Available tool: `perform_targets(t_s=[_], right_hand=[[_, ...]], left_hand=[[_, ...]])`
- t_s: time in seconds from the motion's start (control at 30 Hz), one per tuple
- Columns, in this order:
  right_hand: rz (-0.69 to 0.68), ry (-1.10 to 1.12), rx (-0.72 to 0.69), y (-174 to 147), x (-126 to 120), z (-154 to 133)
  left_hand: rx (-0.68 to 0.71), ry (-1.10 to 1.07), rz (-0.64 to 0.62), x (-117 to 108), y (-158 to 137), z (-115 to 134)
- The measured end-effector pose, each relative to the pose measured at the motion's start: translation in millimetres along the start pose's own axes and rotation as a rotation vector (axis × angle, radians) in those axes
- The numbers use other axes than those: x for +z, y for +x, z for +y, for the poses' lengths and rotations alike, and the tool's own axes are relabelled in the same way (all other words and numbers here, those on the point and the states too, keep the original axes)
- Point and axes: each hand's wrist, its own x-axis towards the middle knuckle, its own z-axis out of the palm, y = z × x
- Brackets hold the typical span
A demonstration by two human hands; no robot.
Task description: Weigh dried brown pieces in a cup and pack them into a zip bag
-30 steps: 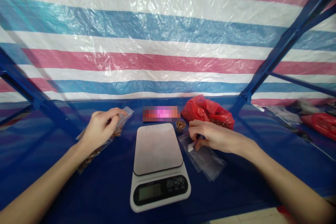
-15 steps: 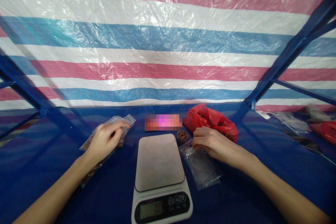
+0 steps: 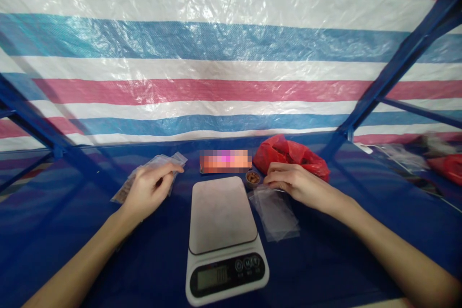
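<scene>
scale display [image 3: 212, 277]: digits showing too faintly to read | box behind scale [image 3: 225, 161]: blurring out entirely | left hand [image 3: 149, 191]: covering part of filled bags [image 3: 144, 175] | red bag at right edge [image 3: 447, 166]: blurring, getting cut off

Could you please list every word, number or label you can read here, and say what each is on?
None can be read for certain.
Kitchen scale: its display shows faint digits, too dim to read; the three button marks are too small.
Object behind the scale: blurred out.
</scene>
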Motion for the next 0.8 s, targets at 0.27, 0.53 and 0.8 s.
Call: perform_targets(t_s=[0.27,0.53,0.8], right_hand=[[0.056,0.091,-0.012,1,-4,4],[0.092,0.194,-0.083,1,-16,5],[0.23,0.402,0.122,3,-24,-3]], left_hand=[[0.014,-0.003,-0.017,1,0,1],[-0.002,0.032,0.003,2,-5,-8],[-0.189,-0.145,0.012,-4,15,27]])
